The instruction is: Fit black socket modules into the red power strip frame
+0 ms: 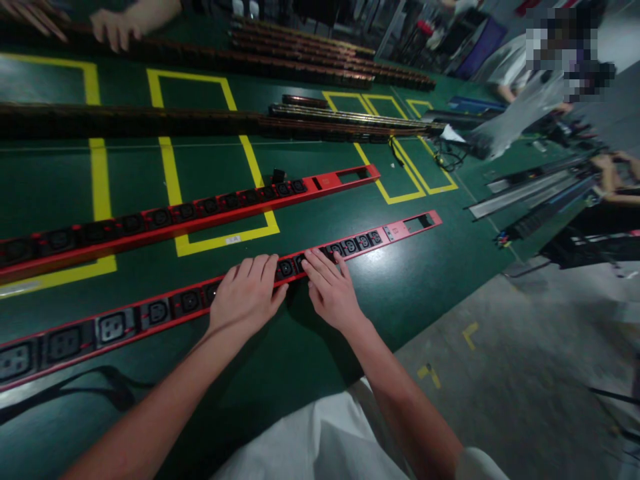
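Observation:
A long red power strip (159, 311) with a row of black sockets lies slantwise on the green table in front of me. My left hand (245, 293) is closed over its middle, fingers across the top and thumb at the near side. Just to the right, my right hand (333, 290) rests on the same strip with fingers stretched out over the sockets, hiding some of them. The strip's right end has a rectangular cutout (419, 223). Behind it lies a second red power strip (225, 212), also with black sockets, and neither hand touches it. A small black piece (279, 176) stands against its far side.
Yellow tape rectangles (170, 167) mark the green table (310, 193). Long dark strips (345, 121) lie in rows farther back. Another person's hands (115, 28) are at the far left. A black strap (113, 387) lies near left; metal profiles (525, 193) and more people are at right.

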A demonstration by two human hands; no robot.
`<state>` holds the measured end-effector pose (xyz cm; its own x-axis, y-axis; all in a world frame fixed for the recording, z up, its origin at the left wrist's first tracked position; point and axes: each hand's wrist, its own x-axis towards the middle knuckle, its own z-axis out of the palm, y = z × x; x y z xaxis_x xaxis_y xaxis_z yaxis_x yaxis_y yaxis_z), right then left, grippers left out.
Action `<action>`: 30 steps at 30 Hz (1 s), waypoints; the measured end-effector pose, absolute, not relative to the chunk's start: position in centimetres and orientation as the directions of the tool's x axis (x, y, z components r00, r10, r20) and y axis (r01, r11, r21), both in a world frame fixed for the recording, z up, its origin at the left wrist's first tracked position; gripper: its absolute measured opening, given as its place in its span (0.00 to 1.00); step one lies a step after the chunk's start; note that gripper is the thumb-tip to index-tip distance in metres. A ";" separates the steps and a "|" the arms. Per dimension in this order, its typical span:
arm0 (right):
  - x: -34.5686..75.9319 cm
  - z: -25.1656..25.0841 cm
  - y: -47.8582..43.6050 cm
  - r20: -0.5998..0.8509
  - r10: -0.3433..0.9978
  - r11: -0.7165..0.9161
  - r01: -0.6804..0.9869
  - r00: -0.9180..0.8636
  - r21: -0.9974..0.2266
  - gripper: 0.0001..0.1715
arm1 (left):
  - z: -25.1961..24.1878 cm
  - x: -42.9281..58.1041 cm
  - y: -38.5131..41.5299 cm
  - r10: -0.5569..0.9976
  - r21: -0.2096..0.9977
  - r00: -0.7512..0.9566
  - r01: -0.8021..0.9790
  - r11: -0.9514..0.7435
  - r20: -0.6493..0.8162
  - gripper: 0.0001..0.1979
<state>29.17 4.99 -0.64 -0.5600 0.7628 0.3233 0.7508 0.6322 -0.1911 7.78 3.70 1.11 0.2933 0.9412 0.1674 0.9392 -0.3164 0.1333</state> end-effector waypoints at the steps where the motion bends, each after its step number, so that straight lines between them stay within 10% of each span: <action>1: 29.1 -0.6 5.0 0.323 0.764 0.630 0.753 -0.558 -0.191 0.32 | 1.1 7.8 3.7 0.942 0.140 0.292 0.939 -0.315 0.165 0.25; 30: 25.3 -1.0 3.5 0.263 0.843 0.517 0.842 -0.469 -0.155 0.35 | 1.3 7.8 3.6 0.938 0.164 0.285 0.934 -0.318 0.198 0.23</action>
